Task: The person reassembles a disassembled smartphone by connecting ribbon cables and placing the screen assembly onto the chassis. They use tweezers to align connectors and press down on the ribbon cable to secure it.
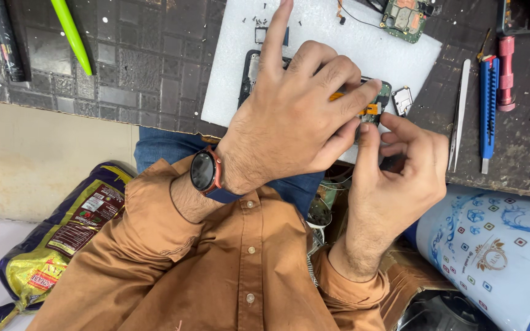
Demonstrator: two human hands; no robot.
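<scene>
Head view: the left hand (pixel 295 116) lies flat over an opened phone (pixel 251 73) on a white mat (pixel 338 43), palm down, index finger stretched straight up the mat, the other fingers curled down and pressing on the phone's lower end. Under those fingertips shows an orange flex strip (pixel 370 109) on the phone's green board. A round watch (pixel 203 170) with a red case sits on that wrist. The right hand (pixel 400 178) comes in from below at the mat's lower edge, its thumb and forefinger pinched close together right at the phone's corner beside the orange strip; whether they grip anything between them cannot be told, as the left fingers hide the spot. The phone lies lengthwise on the mat, mostly covered by the left hand.

A small metal part (pixel 403 100) rests on the mat just beside the phone. A green circuit board (pixel 405 18) lies at the mat's top right, and tiny screws (pixel 265 21) are scattered near the top. On the dark bench right of the mat lie tweezers (pixel 459 113), a blue tool (pixel 488 110) and a red screwdriver (pixel 506 73). A green stick (pixel 72 34) lies at the left. Below the bench are a patterned white-and-blue container (pixel 498 251) and a yellow and purple bag (pixel 50 239)
</scene>
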